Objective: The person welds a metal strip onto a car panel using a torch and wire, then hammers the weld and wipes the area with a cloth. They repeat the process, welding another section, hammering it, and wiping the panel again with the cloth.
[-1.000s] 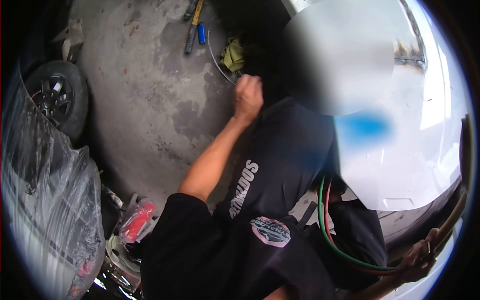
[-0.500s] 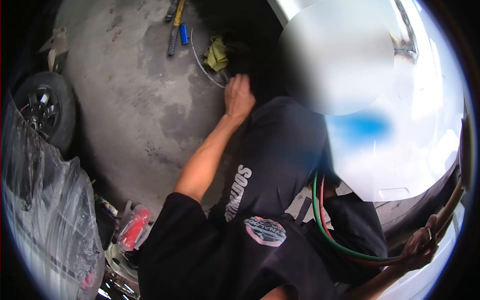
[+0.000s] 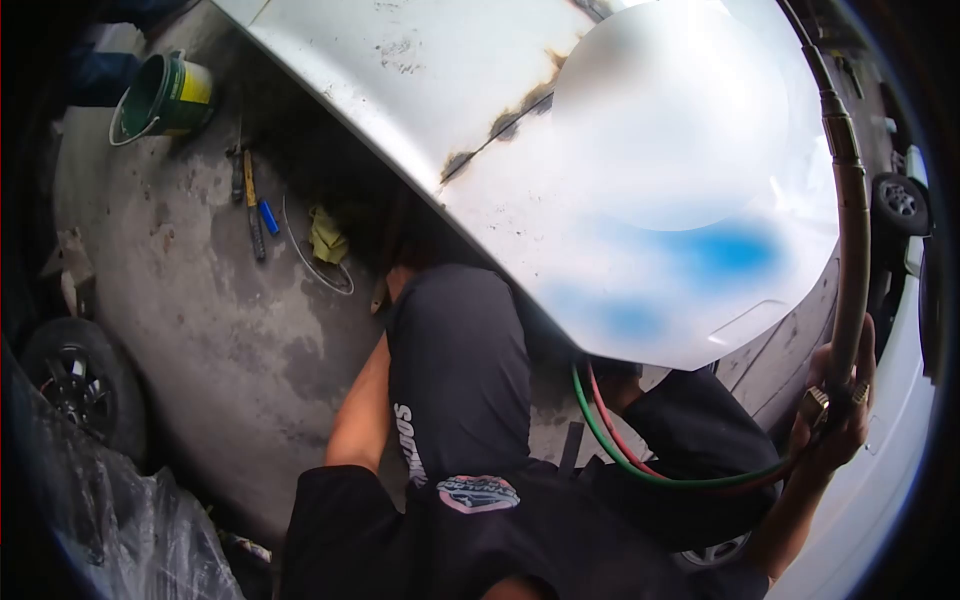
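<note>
My right hand (image 3: 838, 400) is closed around the handle of a gas torch (image 3: 848, 230) with brass fittings; its long tube points up along the right side. A green hose (image 3: 612, 448) and a red hose (image 3: 606, 412) run from it past my legs. My left hand (image 3: 402, 280) is down beside my knee, mostly hidden, its fingers curled. A tan, wood-like end (image 3: 379, 294) shows by its fingers; the rest of that item is in shadow. Left of this hand, a thin wire (image 3: 304, 258) and a crumpled yellow-green cloth or glove (image 3: 326, 236) lie on the floor.
A white car panel (image 3: 500, 220) with a scorched seam (image 3: 508, 124) fills the upper middle. On the floor are a hammer-like tool (image 3: 253, 205), a blue lighter-like item (image 3: 268, 217) and a green bucket (image 3: 165, 97). A wheel (image 3: 80, 385) and plastic sheeting (image 3: 130, 530) are at left.
The view has shifted, showing more panel and the bucket. My left hand has moved away from the wire to beside my knee, under the panel's edge. The torch now stands upright in my right hand.
</note>
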Motion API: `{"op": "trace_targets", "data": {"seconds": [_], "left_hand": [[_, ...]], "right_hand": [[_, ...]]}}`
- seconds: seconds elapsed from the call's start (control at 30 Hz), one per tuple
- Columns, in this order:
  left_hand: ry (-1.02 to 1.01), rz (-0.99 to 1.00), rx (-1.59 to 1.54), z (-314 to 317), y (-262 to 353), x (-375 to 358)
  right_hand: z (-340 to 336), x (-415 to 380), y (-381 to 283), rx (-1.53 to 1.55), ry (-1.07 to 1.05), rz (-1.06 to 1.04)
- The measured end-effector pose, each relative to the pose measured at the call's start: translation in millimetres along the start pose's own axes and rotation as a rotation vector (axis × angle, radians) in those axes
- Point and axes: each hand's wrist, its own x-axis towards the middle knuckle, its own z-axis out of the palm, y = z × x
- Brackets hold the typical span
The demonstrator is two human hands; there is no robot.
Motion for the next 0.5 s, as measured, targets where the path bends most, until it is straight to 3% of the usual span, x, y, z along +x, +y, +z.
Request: {"op": "trace_targets", "data": {"seconds": [0.1,0.2,0.5], "left_hand": [[-0.002,-0.016,-0.008,-1.6,1.0,1.6],[0.002,-0.045,-0.020,-7.3,2.1,-4.4],[0.020,-0.117,-0.052,-17.3,11.9,-27.2]], "right_hand": [[3.7,-5.3,10.2,0.032,0.020,0.024],[3.8,-4.3,11.2,-0.198,0.170,0.001],[25.4,21.3,-13.2,-0.195,0.069,0.016]]}}
